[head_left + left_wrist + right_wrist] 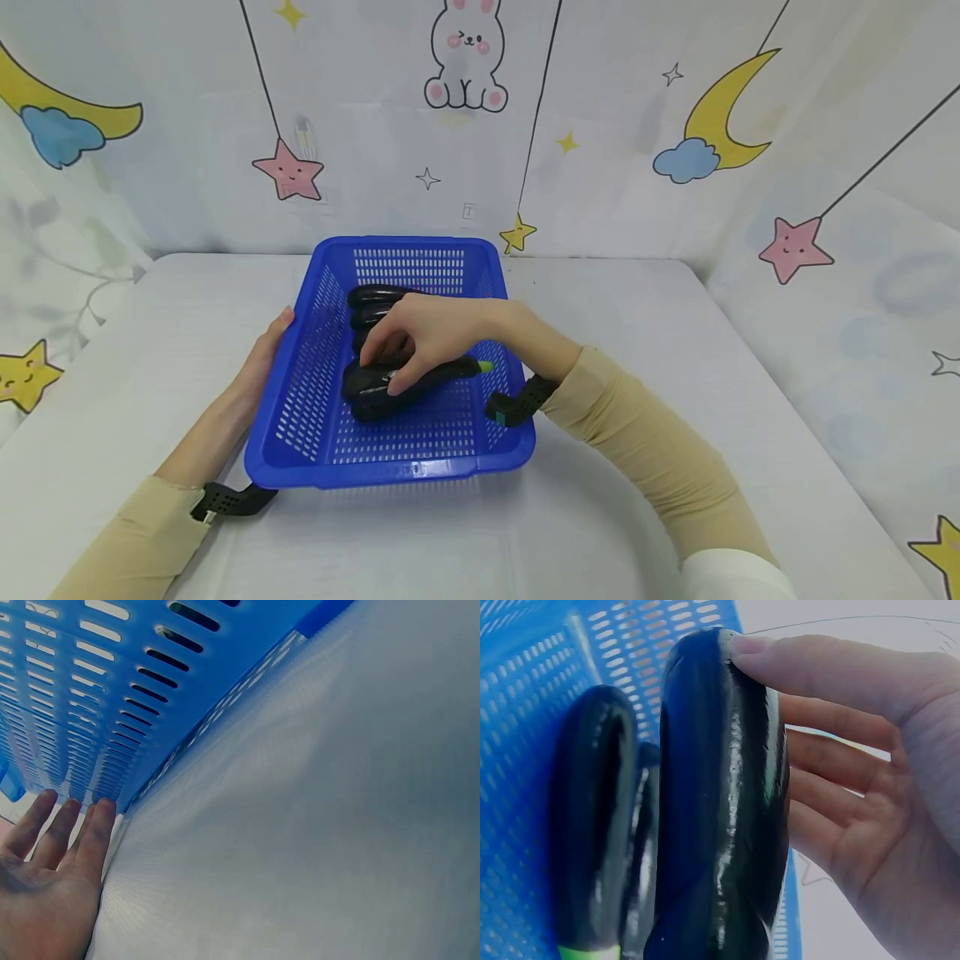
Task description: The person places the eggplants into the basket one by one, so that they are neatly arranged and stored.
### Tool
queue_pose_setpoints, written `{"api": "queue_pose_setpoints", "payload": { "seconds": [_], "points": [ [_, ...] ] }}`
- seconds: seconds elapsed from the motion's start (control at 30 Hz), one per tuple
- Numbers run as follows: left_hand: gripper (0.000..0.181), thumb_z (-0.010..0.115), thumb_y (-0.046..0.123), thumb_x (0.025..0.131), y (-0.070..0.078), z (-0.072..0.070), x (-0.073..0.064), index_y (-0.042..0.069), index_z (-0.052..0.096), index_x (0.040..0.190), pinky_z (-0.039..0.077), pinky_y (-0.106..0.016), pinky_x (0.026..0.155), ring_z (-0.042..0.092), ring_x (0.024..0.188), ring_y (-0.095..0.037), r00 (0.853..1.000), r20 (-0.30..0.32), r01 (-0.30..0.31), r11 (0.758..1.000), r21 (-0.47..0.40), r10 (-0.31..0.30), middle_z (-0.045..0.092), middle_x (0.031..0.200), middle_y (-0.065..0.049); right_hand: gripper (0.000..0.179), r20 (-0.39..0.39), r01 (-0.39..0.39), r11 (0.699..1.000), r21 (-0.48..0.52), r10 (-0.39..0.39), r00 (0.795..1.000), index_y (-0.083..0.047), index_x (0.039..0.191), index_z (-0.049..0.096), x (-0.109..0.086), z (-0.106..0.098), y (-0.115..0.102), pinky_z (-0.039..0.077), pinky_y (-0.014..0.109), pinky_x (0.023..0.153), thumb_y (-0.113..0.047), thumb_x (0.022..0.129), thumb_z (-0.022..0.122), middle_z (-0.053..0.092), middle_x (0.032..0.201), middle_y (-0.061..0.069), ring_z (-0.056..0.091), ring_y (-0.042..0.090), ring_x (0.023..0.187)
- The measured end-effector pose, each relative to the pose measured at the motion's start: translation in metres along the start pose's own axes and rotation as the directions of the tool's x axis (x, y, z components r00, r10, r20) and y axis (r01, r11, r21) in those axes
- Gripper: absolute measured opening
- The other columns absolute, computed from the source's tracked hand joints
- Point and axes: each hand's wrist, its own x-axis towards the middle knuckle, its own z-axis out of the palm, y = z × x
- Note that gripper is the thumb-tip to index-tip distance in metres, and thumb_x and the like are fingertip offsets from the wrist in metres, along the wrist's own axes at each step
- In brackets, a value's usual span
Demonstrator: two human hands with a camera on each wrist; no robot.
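A blue perforated basket [405,471] holds several glossy black eggplants, lying side by side. My right hand [442,329] reaches in over its right rim and pinches one eggplant [716,787] between thumb and fingers. Just nearer to me lies another eggplant [431,385] with a light green stem tip. Farther back, eggplants [375,295] are partly hidden by the right hand. At the basket's left side, my left hand [258,358] touches the outer wall; the left wrist view shows its fingers [96,836] extended against the slotted plastic.
The basket stands on a table with a white cover [637,333]. Behind the table hangs a white cloth [375,125] printed with stars, moons and a rabbit. Each wrist wears a black strap [525,402].
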Motion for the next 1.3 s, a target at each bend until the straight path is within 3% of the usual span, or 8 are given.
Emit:
{"api": "queue_pose_setpoints", "payload": {
  "seconds": [0.3,0.73,1.07,1.3],
  "points": [
    [0.083,0.031,0.065,0.1,0.0,0.0,0.002,0.019,0.0,0.161,0.052,-0.037,0.094,0.054,0.12,-0.018,1.0,-0.002,0.0,1.0,-0.006,0.0,0.038,0.144,-0.007,0.039,0.028,-0.014,1.0,-0.021,0.014,1.0,-0.01,0.122,0.07,0.009,0.016,0.005,0.052,0.019,0.091,-0.023,0.087,0.08,0.07,0.118,0.002,0.067,0.009,0.103],
    [0.082,0.027,0.066,0.099,-0.002,-0.001,0.004,0.02,0.001,0.162,0.051,-0.038,0.094,0.053,0.121,-0.018,1.0,-0.005,0.006,0.999,0.034,-0.005,0.035,0.146,-0.007,0.039,0.026,0.043,0.997,0.066,-0.045,0.999,-0.009,0.121,0.07,0.019,0.031,0.013,0.052,0.018,0.091,-0.023,0.087,0.081,0.072,0.115,0.001,0.068,0.005,0.103],
    [0.082,0.027,0.066,0.099,-0.002,-0.001,0.004,0.019,0.002,0.161,0.052,-0.036,0.093,0.053,0.12,-0.018,1.0,-0.025,0.008,1.0,0.027,-0.007,0.037,0.144,-0.004,0.038,0.019,0.023,0.99,0.136,-0.026,0.999,-0.011,0.122,0.07,0.025,0.04,0.016,0.051,0.018,0.092,-0.023,0.087,0.081,0.071,0.115,-0.003,0.066,0.002,0.105],
    [0.084,0.029,0.067,0.098,-0.001,0.001,0.002,0.018,0.002,0.161,0.052,-0.037,0.092,0.054,0.118,-0.019,1.0,-0.029,0.011,1.0,0.021,-0.011,0.041,0.141,-0.004,0.038,0.059,0.01,0.988,0.155,-0.019,0.998,-0.011,0.119,0.07,0.027,0.043,0.016,0.051,0.017,0.092,-0.022,0.085,0.082,0.071,0.113,-0.003,0.066,0.002,0.1]
  ]
}}
